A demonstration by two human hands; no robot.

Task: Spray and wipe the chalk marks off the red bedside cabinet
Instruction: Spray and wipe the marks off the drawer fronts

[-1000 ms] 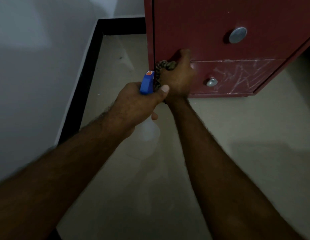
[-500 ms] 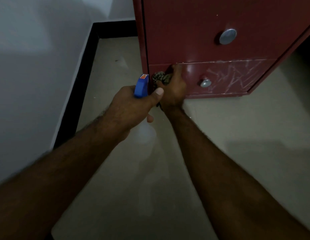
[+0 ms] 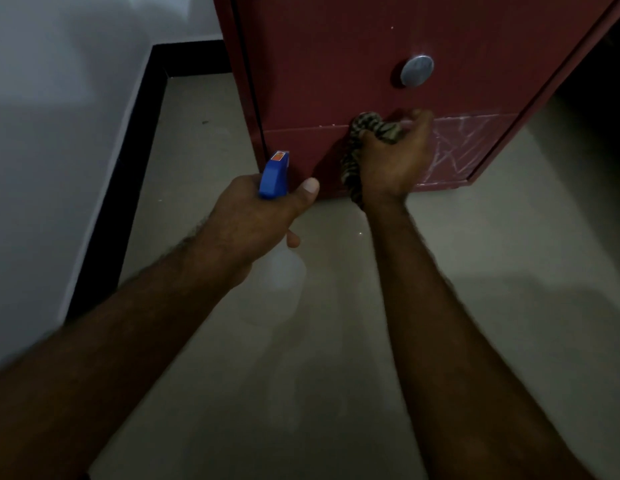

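Cloth bunched in right hand, apparently pressed to red cabinet — left hand gripping spray bottle.

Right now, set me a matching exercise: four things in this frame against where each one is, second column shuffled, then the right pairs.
Things
1. spray bottle
2. patterned cloth
3. chalk marks
4. round metal knob

Places
a. on the upper drawer
b. gripped in the left hand
c. bunched in the right hand, against the lower drawer
d. on the lower drawer, right of the right hand

Pairs: 1-b, 2-c, 3-d, 4-a
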